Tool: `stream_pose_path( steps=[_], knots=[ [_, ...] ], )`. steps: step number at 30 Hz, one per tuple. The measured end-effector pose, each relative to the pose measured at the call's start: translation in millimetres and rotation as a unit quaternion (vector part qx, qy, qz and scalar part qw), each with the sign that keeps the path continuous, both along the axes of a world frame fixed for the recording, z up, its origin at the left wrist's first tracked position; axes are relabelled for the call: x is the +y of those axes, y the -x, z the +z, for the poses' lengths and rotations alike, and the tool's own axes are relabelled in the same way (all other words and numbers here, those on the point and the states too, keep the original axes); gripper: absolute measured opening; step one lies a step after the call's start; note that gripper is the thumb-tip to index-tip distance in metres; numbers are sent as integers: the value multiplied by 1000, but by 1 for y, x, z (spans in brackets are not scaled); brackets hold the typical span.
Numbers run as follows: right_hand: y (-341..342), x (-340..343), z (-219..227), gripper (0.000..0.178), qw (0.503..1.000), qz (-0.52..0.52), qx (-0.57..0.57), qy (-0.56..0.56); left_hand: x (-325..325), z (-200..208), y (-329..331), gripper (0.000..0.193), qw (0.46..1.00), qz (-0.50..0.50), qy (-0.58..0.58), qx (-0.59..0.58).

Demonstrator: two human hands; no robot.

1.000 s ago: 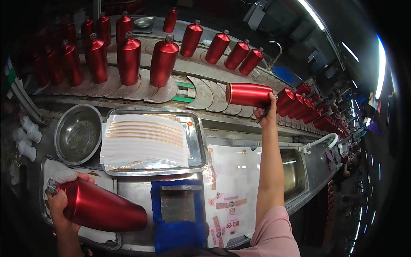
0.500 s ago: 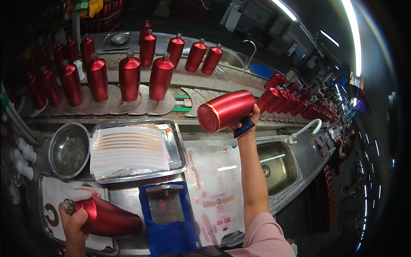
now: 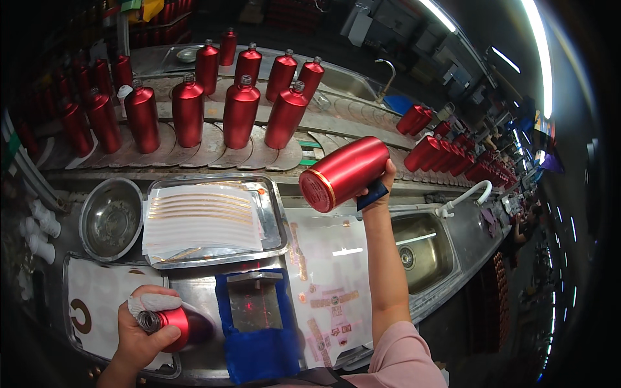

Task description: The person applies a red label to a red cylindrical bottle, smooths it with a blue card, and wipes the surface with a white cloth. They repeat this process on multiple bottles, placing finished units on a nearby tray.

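Observation:
My left hand (image 3: 141,337), with a white covering on some of its fingers, is closed around the neck end of a red metallic bottle (image 3: 176,328). The mouth of this bottle points up toward me; its lower body is blurred. Above the bench, my right hand (image 3: 383,189) grips another red bottle (image 3: 349,171) held nearly sideways, its base turned to the left. A gold band runs around that base. Pressed in the same hand is a dark blue flat piece (image 3: 373,194), perhaps a scraper. Between the hands stands a metal fixture (image 3: 255,307) on blue cloth, lit by red light spots.
A metal tray (image 3: 282,226) holds sheets with gold strips (image 3: 200,213), beside a steel bowl (image 3: 111,220). Behind runs a plate conveyor (image 3: 213,152) carrying red bottles (image 3: 241,116). A sink (image 3: 424,249) with a white faucet (image 3: 475,189) lies right.
My left hand has turned its bottle from lying sideways to more upright, moving slightly right. The right-hand bottle has dipped a little. Bottles on the near conveyor have shifted right.

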State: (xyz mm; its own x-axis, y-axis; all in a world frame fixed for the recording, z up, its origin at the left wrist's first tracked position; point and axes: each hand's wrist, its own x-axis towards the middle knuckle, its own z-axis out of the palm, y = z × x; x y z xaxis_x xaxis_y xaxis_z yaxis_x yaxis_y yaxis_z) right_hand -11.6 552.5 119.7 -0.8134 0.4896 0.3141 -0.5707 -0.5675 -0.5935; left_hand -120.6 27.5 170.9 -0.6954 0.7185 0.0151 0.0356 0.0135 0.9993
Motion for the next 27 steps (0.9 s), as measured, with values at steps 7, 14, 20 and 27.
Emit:
stream_pose_path(
  steps=[7,14,20,27],
  knots=[
    [0,-1,3,60,1000,-16,-5,-21,3,5,-6,46,996,-61,56,29],
    [-3,-16,12,55,998,-8,9,-64,2,9,-12,49,992,-101,71,28],
    [-4,-31,21,67,994,-74,-6,-74,-3,13,7,92,975,-173,-17,137],
    [7,-83,63,68,984,-31,-63,-165,67,64,40,117,982,-73,-102,140]
  ],
)
